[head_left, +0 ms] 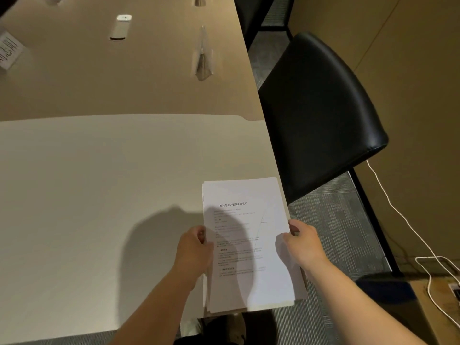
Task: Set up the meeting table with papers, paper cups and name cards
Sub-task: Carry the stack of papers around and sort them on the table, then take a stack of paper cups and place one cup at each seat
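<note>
At the near right corner of the table (99, 195), I hold the papers (249, 245) by both long edges, my left hand (194, 247) curled round the left edge and my right hand (302, 241) pinching the right one, thumb on top. The grip on two sides keeps the loose sheets squared, since the top sheets sit a little askew of those beneath. The stack overhangs the table's near edge and right edge, so I judge it is carried, or only partly resting, rather than laid down; I cannot tell whether its far end touches the surface. The printed side faces up with the heading at the far end, so it reads from my side. A black chair (321, 115) stands just beside the table on the right, which suggests a seat to be served here. Farther along the right side stand two clear card stands (202, 58), edge-on to me, and a name card (10, 49) sits at the far left. A small white device (120, 27) lies far out in the middle. No paper cups show. A white cable (398, 212) trails across the floor at right.
</note>
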Available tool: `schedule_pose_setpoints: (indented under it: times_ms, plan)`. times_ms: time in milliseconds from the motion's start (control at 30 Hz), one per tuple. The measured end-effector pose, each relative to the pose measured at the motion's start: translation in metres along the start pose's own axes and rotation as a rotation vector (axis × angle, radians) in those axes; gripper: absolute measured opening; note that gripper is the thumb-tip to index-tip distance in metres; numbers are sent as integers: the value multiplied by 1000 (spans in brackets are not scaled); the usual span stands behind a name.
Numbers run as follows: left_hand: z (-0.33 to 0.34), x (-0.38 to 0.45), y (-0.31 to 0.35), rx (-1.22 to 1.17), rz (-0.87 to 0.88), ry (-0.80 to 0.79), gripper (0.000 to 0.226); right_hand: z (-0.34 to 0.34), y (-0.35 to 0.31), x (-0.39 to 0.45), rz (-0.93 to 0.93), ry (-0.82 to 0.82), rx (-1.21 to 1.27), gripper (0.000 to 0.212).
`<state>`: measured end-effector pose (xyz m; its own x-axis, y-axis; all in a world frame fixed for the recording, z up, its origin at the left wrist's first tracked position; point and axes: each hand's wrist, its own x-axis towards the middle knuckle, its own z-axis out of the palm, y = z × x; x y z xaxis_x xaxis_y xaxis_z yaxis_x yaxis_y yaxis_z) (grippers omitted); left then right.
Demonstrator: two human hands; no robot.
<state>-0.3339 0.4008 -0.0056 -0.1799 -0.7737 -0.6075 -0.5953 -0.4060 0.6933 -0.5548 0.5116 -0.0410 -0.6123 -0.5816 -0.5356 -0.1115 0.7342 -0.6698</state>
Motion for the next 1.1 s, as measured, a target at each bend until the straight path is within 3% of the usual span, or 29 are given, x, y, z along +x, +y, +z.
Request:
schedule_pose_setpoints:
  times_ms: [233,400,500,600,700,800,900,1100]
  plan:
    - [2,-1,1,21,5,-24,31,-3,-2,-6,-22,-13,-19,36]
    - [-5,-5,2,28,76,38,24,-3,-7,-7,-31,63,-114,13]
    - [-23,-10,-2,53,122,115,27,5,-28,-16,-128,113,-165,28]
    - [-57,-17,-5,64,123,167,11,27,-71,-36,-310,7,-156,12]
    - [-103,-25,-9,109,160,231,31,60,-119,-65,-383,-209,-224,53]
    - [-154,-37,-21,120,194,323,51,103,-161,-98,-471,-385,-294,58]
    - [-201,-45,-38,48,179,352,54,144,-187,-119,-542,-452,-348,56]
    - [-356,-60,-101,-44,209,440,53,271,-263,-186,-673,-535,-430,54]
